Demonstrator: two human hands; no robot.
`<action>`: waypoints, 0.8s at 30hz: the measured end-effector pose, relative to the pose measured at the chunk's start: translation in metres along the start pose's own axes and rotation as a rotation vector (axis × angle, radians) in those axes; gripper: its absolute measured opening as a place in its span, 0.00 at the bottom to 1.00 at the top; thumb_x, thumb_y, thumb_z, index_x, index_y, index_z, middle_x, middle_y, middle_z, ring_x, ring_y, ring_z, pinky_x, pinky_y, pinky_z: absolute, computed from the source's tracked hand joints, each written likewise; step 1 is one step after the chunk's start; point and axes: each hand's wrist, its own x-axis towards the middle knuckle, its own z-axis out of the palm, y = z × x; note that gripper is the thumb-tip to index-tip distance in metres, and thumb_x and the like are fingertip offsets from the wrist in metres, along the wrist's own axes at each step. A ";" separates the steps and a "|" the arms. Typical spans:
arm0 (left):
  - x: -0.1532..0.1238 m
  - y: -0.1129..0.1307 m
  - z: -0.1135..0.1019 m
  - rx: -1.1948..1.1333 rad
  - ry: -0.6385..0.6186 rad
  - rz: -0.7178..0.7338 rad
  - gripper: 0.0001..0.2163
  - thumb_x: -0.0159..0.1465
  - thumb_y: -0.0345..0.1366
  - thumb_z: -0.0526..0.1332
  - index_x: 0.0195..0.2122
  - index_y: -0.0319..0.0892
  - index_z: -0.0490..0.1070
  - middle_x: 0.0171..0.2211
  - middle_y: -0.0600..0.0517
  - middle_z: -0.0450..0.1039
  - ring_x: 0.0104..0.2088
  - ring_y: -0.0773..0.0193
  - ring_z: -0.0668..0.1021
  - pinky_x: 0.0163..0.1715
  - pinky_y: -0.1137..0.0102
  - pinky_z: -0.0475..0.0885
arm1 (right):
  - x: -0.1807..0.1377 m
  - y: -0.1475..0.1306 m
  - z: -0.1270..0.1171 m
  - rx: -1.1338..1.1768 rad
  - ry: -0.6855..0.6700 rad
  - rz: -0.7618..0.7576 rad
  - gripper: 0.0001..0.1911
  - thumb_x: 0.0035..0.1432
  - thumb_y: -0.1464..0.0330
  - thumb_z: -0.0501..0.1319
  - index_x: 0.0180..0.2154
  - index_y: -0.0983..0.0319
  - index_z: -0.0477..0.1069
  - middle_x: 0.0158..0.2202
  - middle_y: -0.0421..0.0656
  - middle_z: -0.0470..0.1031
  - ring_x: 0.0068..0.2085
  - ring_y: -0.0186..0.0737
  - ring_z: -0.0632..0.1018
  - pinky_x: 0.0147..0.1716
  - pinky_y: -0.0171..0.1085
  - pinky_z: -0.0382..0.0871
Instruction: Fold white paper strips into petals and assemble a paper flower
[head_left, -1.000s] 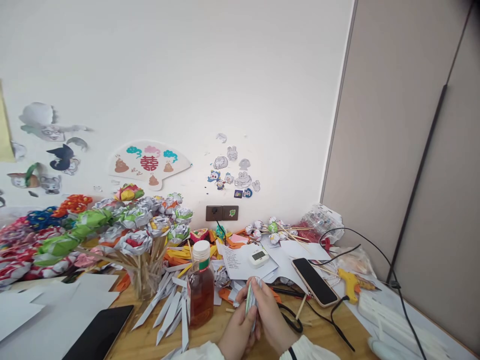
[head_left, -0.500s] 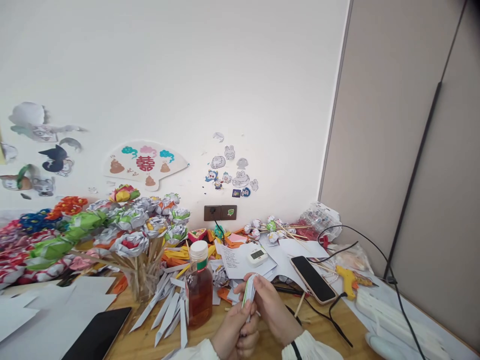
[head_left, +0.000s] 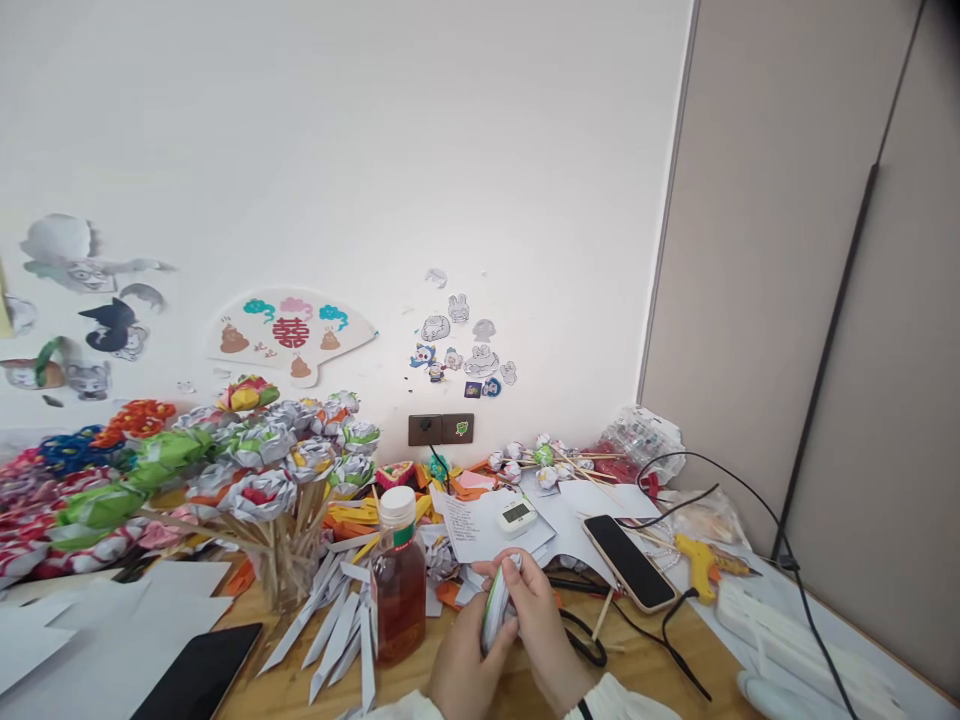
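Observation:
Both of my hands are wrapped round one small bundle of folded white paper (head_left: 496, 612) with a thin green edge. From below and the left, my left hand (head_left: 471, 655) grips it, thumb along its lower part. My right hand (head_left: 541, 625) closes over the upper end and right side, fingertips at the top. The fingers hide much of the bundle. Left of my hands stands a bottle of reddish-brown liquid (head_left: 399, 600) with a white cap. Folded white paper strips (head_left: 337, 625) lie beyond the bottle. A small white digital timer (head_left: 516, 512) rests on papers behind my hands.
Paper flowers on sticks (head_left: 262, 490) fill a holder at the left, near a dark tablet (head_left: 199, 672). To the right are a phone (head_left: 630, 560), a yellow glue gun (head_left: 701, 567), black cables (head_left: 679, 655) and a white power strip (head_left: 787, 630). Paper buds (head_left: 544, 455) lie at the back.
My left hand has shifted its hold, its thumb now lower on the paper bundle. My right hand has moved slightly left and down, and more of the bundle's white side shows.

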 end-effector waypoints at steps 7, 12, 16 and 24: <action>0.004 -0.009 0.005 -0.081 0.046 -0.004 0.12 0.53 0.44 0.55 0.25 0.40 0.68 0.22 0.52 0.70 0.26 0.65 0.71 0.27 0.74 0.64 | 0.002 0.000 0.000 0.004 -0.010 0.082 0.16 0.48 0.55 0.55 0.28 0.62 0.62 0.26 0.43 0.73 0.30 0.38 0.73 0.28 0.33 0.63; 0.007 -0.024 0.015 -0.273 -0.095 -0.184 0.17 0.50 0.52 0.52 0.19 0.42 0.58 0.09 0.61 0.57 0.09 0.74 0.57 0.10 0.77 0.48 | 0.004 0.001 -0.007 -0.065 -0.039 0.120 0.17 0.47 0.55 0.56 0.28 0.63 0.63 0.24 0.43 0.72 0.26 0.37 0.73 0.23 0.32 0.62; 0.008 -0.020 0.012 -0.288 -0.030 -0.178 0.18 0.48 0.51 0.55 0.28 0.40 0.63 0.13 0.60 0.60 0.14 0.72 0.62 0.13 0.77 0.55 | 0.003 0.011 -0.005 -0.157 0.022 0.001 0.15 0.47 0.56 0.56 0.26 0.62 0.64 0.25 0.42 0.72 0.28 0.38 0.72 0.28 0.34 0.63; 0.011 -0.009 0.000 -0.551 -0.136 -0.249 0.17 0.48 0.49 0.59 0.19 0.38 0.64 0.17 0.56 0.63 0.18 0.72 0.64 0.20 0.76 0.57 | 0.007 0.004 -0.005 -0.118 -0.009 0.037 0.18 0.47 0.54 0.54 0.29 0.63 0.66 0.30 0.45 0.73 0.29 0.39 0.72 0.29 0.36 0.64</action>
